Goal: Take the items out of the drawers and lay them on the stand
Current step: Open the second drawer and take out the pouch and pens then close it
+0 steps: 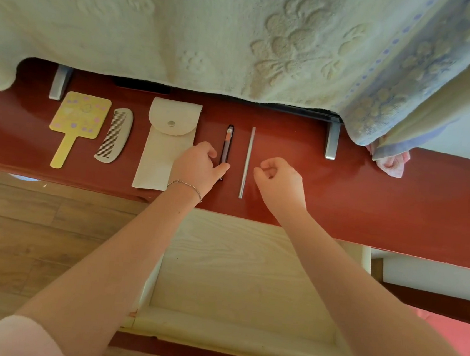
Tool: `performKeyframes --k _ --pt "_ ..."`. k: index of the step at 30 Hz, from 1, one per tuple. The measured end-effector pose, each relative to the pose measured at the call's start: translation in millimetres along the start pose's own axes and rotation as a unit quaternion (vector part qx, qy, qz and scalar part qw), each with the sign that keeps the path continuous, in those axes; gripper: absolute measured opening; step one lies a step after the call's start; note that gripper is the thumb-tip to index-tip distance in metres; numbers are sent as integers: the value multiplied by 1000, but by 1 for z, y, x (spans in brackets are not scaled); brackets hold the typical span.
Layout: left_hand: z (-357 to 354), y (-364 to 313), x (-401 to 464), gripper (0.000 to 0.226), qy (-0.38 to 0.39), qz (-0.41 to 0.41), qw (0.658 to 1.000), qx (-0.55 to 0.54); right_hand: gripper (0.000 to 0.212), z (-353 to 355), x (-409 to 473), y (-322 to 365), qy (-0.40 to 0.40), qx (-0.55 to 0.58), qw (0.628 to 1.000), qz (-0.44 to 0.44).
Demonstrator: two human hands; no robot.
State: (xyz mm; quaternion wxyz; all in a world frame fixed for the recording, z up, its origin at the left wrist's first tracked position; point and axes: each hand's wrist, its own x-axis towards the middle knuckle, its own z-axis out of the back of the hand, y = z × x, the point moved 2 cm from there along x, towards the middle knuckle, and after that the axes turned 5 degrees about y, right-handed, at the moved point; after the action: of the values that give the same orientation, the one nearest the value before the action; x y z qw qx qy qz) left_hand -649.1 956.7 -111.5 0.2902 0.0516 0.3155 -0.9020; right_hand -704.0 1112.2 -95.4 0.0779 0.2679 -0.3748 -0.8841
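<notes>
Left grip: the left hand (pixel 200 168) is curled over the lower end of the slim black pen-like stick with an orange label (pixel 226 148), thumb and fingers pinching it against the glossy red-brown wooden stand top (pixel 356 196).
Right grip: the right hand (pixel 281 182) is loosely clenched just right of the thin silver metal rod (pixel 247 163); nothing is seen held, and contact with the rod cannot be told.
Task things: five items are laid in a row across the middle of the frame, namely a yellow paddle-shaped hand mirror with pastel dots (pixel 79 121), a grey half-moon comb (pixel 115 136), a flat cream snap-flap pouch (pixel 164 144), then the stick and the rod.
Handling: stick and rod are judged light, stiff and apt to roll or slide on the polished top; a pinch at mid-length is advised. The pouch is judged soft and limp, best lifted flat by an edge.
Edges: the stand's front edge runs just below the wrists; the items' lower ends lie near it.
Open room: bare top is seen at the right of the rod, up to the grey metal bracket foot (pixel 332 141).
Overhead: a pale embossed towel (pixel 214 30) hangs low over the back.
Below: the pale wood-grain open drawer (pixel 247 269) shows bare where not hidden by the arms.
</notes>
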Motion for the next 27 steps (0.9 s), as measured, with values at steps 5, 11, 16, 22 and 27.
performKeyframes --k 5,11,16,22,27 --pt "3 -2 -40 35 -44 -138 989 35 29 3 -44 -23 37 -80 990 112" --pt "-24 15 -101 61 7 -319 933 164 59 4 -94 -61 107 -264 940 190" --pt "-46 41 -136 79 99 -333 906 243 79 -1 -126 -100 181 -362 897 179" --pt "-63 64 -167 96 189 -355 865 300 89 -11 -157 -145 172 -452 853 197" --pt "-71 74 -185 104 216 -374 845 315 95 -12 -176 -172 213 -466 835 203"
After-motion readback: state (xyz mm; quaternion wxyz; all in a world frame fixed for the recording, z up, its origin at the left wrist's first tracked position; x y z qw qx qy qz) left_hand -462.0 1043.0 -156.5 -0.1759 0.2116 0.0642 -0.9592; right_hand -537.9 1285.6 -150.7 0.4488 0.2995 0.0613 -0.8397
